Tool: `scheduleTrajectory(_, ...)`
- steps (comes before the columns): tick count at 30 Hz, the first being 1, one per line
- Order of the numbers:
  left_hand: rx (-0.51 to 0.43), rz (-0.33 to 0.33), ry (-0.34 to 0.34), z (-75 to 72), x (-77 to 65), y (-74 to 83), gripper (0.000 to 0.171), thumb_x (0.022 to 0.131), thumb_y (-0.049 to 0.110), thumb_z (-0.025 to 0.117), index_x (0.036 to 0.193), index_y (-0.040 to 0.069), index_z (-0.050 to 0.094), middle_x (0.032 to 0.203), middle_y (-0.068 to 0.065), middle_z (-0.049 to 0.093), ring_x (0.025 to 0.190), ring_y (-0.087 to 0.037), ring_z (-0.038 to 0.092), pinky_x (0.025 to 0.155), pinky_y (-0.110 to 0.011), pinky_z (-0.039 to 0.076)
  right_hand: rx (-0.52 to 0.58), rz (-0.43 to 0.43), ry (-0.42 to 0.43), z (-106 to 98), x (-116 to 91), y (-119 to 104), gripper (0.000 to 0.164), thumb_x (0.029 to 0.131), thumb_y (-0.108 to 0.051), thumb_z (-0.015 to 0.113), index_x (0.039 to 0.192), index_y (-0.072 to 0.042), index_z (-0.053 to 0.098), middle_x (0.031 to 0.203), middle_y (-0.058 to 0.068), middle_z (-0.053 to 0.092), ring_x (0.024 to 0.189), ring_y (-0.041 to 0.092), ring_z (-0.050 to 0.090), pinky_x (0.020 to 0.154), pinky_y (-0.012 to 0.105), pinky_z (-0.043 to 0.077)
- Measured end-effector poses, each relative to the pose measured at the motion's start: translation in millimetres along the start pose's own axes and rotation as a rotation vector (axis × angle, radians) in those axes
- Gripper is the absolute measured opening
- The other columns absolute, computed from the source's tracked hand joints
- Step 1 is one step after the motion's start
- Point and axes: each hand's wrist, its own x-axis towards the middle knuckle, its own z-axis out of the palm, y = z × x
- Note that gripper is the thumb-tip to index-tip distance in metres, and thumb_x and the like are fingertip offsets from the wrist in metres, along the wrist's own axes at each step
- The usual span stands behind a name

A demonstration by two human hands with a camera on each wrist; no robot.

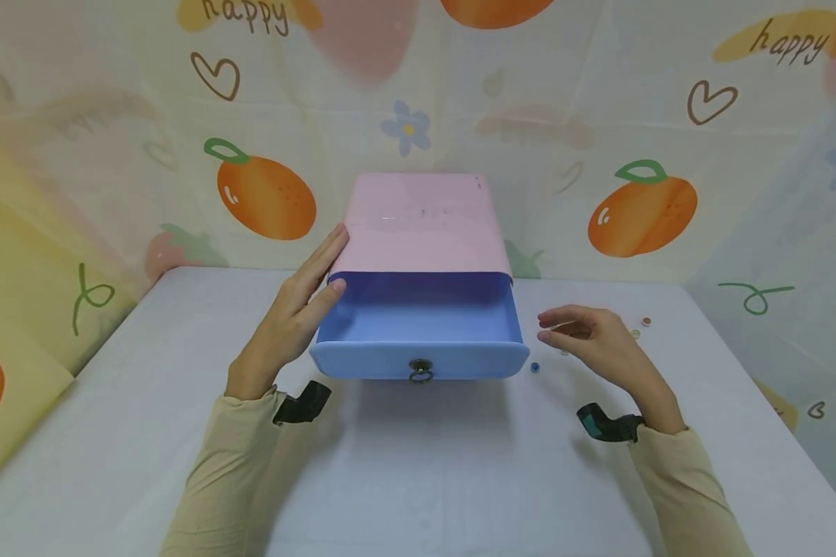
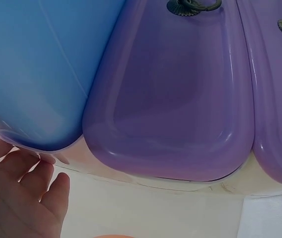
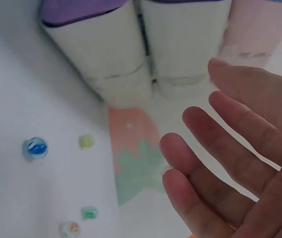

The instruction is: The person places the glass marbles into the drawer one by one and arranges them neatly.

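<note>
A pink drawer case [image 1: 421,224] forms the top level of a stacked unit, its blue drawer [image 1: 362,361] pulled well out. No contents show inside that drawer. A dark ring pull [image 1: 421,370] hangs on its front. My left hand [image 1: 282,325] rests against the case's left side near the opening, fingers extended along it. My right hand [image 1: 595,339] hovers beside the drawer's right side, fingers loosely bent and holding nothing. Below the blue drawer, closed purple drawers [image 2: 171,94] show in the left wrist view. A blue marble [image 3: 35,147] lies on the table near the right hand.
Several more marbles are scattered to the right, among them a yellow-green marble [image 3: 86,141] and a reddish marble [image 1: 645,321]. The white tabletop [image 1: 418,480] ends at a fruit-printed cloth [image 1: 529,85] behind the unit. Dark wrist cameras [image 1: 305,403] project from both sleeves.
</note>
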Motion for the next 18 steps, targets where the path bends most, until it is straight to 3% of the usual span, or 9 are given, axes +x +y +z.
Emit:
scheduleTrajectory(5, 0.005, -0.002, 0.002, -0.2, 0.0, -0.9, 0.058, 0.102, 0.012, 0.045, 0.157, 0.016, 0.029, 0.166, 0.0, 0.023, 0.154, -0.015, 0.019, 0.126, -0.04, 0.017, -0.015, -0.006, -0.036, 3.0, 4.7, 12.0, 0.038, 0.095, -0.025, 0.067, 0.123, 0.001, 0.066, 0.121, 0.02, 0.07, 0.105, 0.035, 0.07, 0.093, 0.053, 0.056)
scheduleTrajectory(18, -0.018, 0.025, -0.006, -1.4, -0.3, 0.6, 0.058, 0.102, 0.01, 0.047, 0.157, 0.013, 0.029, 0.166, -0.003, 0.023, 0.154, -0.015, 0.018, 0.125, -0.024, 0.016, -0.026, 0.049, -0.163, 11.3, 9.2, 28.4, 0.038, 0.093, -0.021, 0.069, 0.123, 0.002, 0.066, 0.12, 0.021, 0.069, 0.103, 0.033, 0.071, 0.092, 0.051, 0.057)
